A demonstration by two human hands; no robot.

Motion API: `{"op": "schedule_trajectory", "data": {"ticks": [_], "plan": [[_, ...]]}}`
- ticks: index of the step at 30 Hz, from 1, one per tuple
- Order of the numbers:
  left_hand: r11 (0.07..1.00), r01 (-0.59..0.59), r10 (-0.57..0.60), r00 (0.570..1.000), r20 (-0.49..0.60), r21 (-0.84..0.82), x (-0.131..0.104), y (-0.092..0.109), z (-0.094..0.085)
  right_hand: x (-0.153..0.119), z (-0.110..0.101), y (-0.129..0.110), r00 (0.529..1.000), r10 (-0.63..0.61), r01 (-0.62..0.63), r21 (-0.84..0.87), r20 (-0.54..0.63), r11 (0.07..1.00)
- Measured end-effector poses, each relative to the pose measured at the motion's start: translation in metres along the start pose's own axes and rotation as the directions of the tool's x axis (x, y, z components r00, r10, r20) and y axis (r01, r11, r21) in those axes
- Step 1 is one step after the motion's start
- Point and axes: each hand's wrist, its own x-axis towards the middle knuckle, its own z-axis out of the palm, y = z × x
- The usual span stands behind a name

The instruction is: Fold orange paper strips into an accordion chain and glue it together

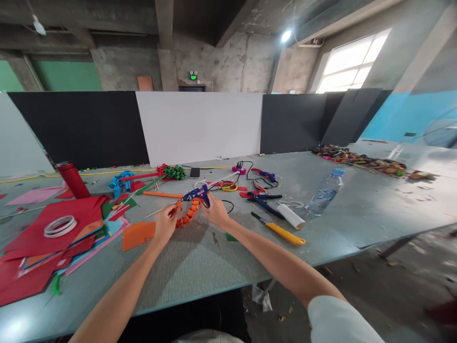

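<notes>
My right hand (214, 209) is closed around the handle of a blue glue gun (195, 193), whose nozzle points left. My left hand (167, 221) pinches one end of a folded orange paper strip (187, 218). The strip curves in a chain of small folds between my two hands, below the glue gun. Behind the hands lies an orange rolled stick (162, 194). A thin wooden stick (154, 213) pokes out beside my left fingers. Flat orange paper (138, 235) rests left of my left wrist.
Stacked coloured sheets (67, 238) with a tape roll (60, 226) lie left, near a red bottle (72, 180). On the right are a yellow utility knife (285, 233), pliers (266, 204), a white paper tube (291, 216) and a water bottle (325, 193). A phone (194, 173) lies farther back.
</notes>
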Motion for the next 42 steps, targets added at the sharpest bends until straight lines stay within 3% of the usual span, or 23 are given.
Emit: {"op": "schedule_trajectory", "data": {"ticks": [12, 30, 37, 42], "plan": [[1.0, -0.012, 0.012, 1.0, 0.009, 0.022, 0.001, -0.004, 0.001, 0.001, -0.002, -0.001, 0.999, 0.033, -0.032, -0.038, 0.032, 0.999], [0.999, -0.038, 0.039, 0.999, -0.005, 0.038, -0.001, 0.007, -0.003, 0.005, -0.001, 0.009, 0.997, 0.066, -0.065, -0.043, 0.033, 0.997], [0.999, -0.018, 0.018, 1.0, -0.008, 0.029, -0.002, 0.01, -0.004, 0.02, -0.002, 0.038, 0.973, 0.217, -0.211, 0.073, -0.082, 0.975], [0.999, 0.011, -0.011, 1.0, -0.007, -0.033, -0.002, 0.014, -0.004, 0.03, -0.006, 0.075, 0.92, 0.385, -0.386, -0.002, -0.072, 0.922]]}}
